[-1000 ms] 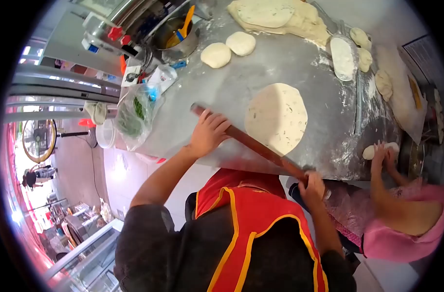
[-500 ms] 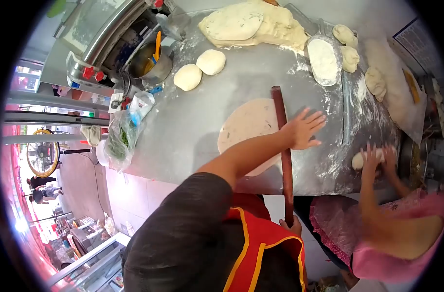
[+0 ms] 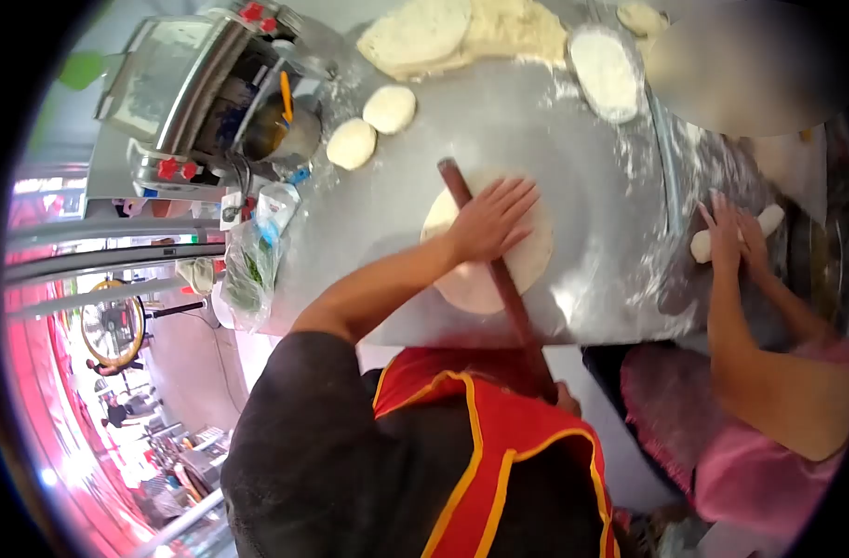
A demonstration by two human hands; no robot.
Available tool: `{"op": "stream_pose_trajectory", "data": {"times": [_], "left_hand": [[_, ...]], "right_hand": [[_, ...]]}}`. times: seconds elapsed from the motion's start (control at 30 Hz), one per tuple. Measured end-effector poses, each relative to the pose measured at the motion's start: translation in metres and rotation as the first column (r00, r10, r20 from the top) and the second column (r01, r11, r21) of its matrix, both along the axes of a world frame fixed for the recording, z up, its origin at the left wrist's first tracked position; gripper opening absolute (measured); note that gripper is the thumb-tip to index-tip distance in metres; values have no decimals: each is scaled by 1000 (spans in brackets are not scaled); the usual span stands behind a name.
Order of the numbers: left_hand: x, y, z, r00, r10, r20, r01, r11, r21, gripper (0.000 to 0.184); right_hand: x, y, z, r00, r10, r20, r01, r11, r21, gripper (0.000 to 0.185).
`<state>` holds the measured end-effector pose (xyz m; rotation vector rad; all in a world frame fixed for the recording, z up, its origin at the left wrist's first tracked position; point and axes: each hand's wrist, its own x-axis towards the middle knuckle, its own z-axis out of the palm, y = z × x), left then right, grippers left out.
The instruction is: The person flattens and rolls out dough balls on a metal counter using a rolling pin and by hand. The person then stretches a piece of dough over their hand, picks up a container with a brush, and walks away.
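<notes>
Dough round [image 3: 475, 281], head view: under the rolling pin [image 3: 506, 290] on a flour-streaked tabletop [image 3: 350, 219]! Left hand [image 3: 491, 221] flat across it, fingers straight; right hand [image 3: 568, 402] gripping its near end. Fan [image 3: 113, 321] stands off left.

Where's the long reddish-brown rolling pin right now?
Head view, centre: the rolling pin slants across the flat, round, pale dough, under the spread left hand, its near end by the right hand.
</notes>
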<state>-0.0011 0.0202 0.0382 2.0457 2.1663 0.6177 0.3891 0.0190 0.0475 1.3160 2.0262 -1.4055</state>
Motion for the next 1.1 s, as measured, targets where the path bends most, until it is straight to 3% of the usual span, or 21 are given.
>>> {"op": "stream_pose_trajectory", "data": {"times": [0.1, 0.2, 0.3, 0.4, 0.53, 0.6, 0.7, 0.77, 0.83, 0.93, 1.03, 1.07, 1.1], "left_hand": [[5, 2, 3, 989, -97, -114, 85, 991, -103, 66], [-6, -53, 8, 992, -35, -124, 5, 972, -235, 68], [-24, -118, -1, 994, 2, -111, -26, 977, -212, 67], [-34, -172, 2, 992, 97, 79, -71, 955, -289, 68], [-38, -219, 14, 993, 88, -85, -110, 947, -303, 69], [-36, -206, 17, 984, 100, -149, -142, 940, -310, 68], [-15, -141, -10, 999, -38, -25, 38, 999, 14, 67], [18, -88, -25, 996, -89, 5, 90, 995, -54, 66], [41, -23, -24, 982, -141, -125, 136, 990, -47, 65], [82, 68, -15, 986, -167, -10, 167, 972, 166, 62], [98, 113, -8, 985, -174, -5, 168, 944, 284, 60], [100, 118, -5, 986, -168, -15, 164, 934, 318, 60], [94, 110, 0, 982, -191, -6, 188, 956, 226, 62]], "right_hand": [[2, -25, -16, 998, 54, -33, -52, 996, 74, 36], [-15, -59, -20, 997, 30, -65, -22, 993, 113, 38], [-39, -85, -33, 995, 65, -71, -57, 992, 109, 40], [-78, -93, -22, 990, 105, -94, -100, 993, 60, 41], [-100, -96, -10, 978, 135, -161, -130, 991, 44, 40], [-97, -88, -3, 975, 100, -199, -96, 995, 27, 38], [-65, -70, -7, 949, -20, -315, 0, 998, -61, 37], [-37, -55, -11, 960, -86, -267, 72, 995, -63, 38], [-12, -48, -15, 968, -164, -192, 165, 986, -9, 37], [-5, -29, 9, 971, -228, -74, 237, 961, 145, 33], [-3, -14, 2, 949, -276, -154, 314, 881, 354, 27], [0, -10, -5, 976, -173, -129, 216, 796, 565, 23], [-1, 1, -7, 983, -84, -164, 169, 768, 617, 22]]}}
